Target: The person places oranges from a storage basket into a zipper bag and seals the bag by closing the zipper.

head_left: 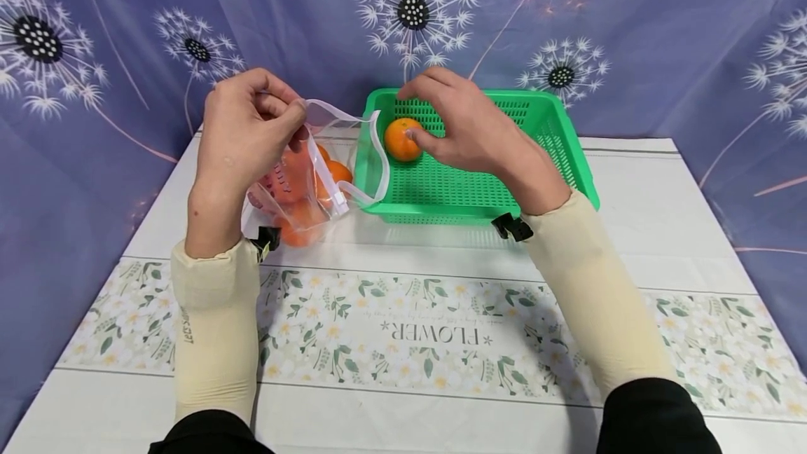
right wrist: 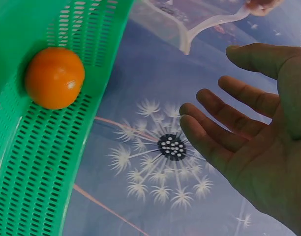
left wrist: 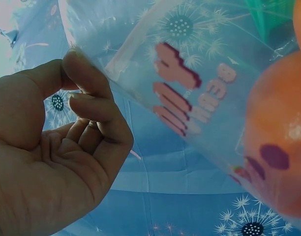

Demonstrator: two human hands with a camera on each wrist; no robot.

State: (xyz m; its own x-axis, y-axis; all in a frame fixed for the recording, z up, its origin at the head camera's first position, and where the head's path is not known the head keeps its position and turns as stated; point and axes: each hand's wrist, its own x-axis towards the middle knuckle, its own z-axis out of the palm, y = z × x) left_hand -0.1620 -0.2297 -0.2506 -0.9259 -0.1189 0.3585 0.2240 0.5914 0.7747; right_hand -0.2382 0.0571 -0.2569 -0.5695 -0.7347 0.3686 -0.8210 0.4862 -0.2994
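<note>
- where's the orange from your end, and how would it handle?
- i have the orange (head_left: 401,141) at the left end of the basket (head_left: 435,209), near the end wall. i'd judge it firm and fairly light, with smooth skin that could slip or roll. i'd take it round its widest part, without a hard squeeze.
- what are the fingers doing?
- the right hand (head_left: 468,121) is over the basket, fingers wide, holding nothing. the head view lays its thumb over the orange, but my right wrist view shows them apart. the left hand (head_left: 242,135) pinches the bag (head_left: 319,214) by its rim.
- anything in the way?
- the basket's walls crowd the orange on the left and behind. the bag's mouth gapes beside them, its floppy rim overlapping the basket's edge; i can't tell if they touch. i see bagged oranges (head_left: 298,226) low in the clear plastic, likely weighing it down. all this sits on the counter (head_left: 441,251), with a curtain (head_left: 296,5) behind.
</note>
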